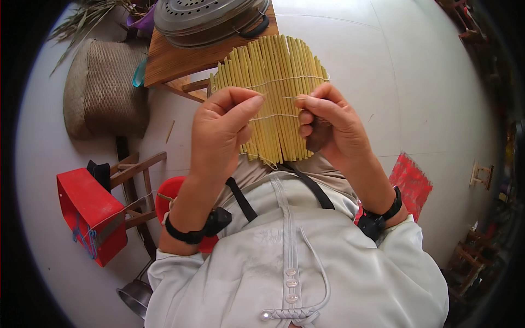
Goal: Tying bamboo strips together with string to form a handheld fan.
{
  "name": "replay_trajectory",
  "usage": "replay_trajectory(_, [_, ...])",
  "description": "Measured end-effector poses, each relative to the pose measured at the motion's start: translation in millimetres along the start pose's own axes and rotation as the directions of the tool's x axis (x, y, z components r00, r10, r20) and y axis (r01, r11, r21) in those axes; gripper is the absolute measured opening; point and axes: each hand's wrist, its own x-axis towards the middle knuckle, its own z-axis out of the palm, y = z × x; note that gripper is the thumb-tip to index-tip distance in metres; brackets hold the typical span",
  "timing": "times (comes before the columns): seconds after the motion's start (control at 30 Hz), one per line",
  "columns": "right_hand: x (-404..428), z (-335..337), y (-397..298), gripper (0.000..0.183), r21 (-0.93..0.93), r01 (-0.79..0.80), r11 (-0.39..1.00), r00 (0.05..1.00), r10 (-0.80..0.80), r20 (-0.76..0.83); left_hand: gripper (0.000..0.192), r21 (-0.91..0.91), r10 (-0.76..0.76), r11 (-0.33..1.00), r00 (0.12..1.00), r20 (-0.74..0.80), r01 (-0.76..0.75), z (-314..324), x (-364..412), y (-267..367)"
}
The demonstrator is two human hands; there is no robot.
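Observation:
A rounded mat of yellow plant stalks (pixel 272 98) lies over the lap, bound crosswise by rows of white thread (pixel 283 116). Above it, my right hand (pixel 334 117) pinches a thin needle (pixel 290 97) between thumb and forefinger, its tip pointing left. My left hand (pixel 223 127) is closed at thumb and forefinger on a pale, fine strand (pixel 265 94), apparently a thread end. A small gap separates this strand from the needle. Loose thread (pixel 260 156) hangs along the mat's near edge. A dark patch shows beneath my right fingers; I cannot tell what it is.
A wooden table (pixel 184 61) ahead carries a metal steamer (pixel 209 20). Leftward are a woven basket (pixel 106 88), a wooden stool (pixel 135 176) and a red box (pixel 92 213) with string leading from it. A red sheet (pixel 411 186) lies on the right-hand floor.

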Motion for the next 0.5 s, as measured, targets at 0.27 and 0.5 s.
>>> replay_trajectory(0.27, [6.2,-9.1,23.4,0.012,0.032,-0.101,0.994,0.993,0.103,-0.06,0.008,-0.13,-0.113,0.985,0.994,-0.007,0.111,9.8,11.2,-24.4])
replay_trajectory(0.5, [5.6,-8.8,14.2,0.014,0.063,-0.071,0.995,0.994,0.076,-0.078,0.006,-0.201,-0.172,0.965,0.985,0.012,0.171,15.1,14.4,-34.3])
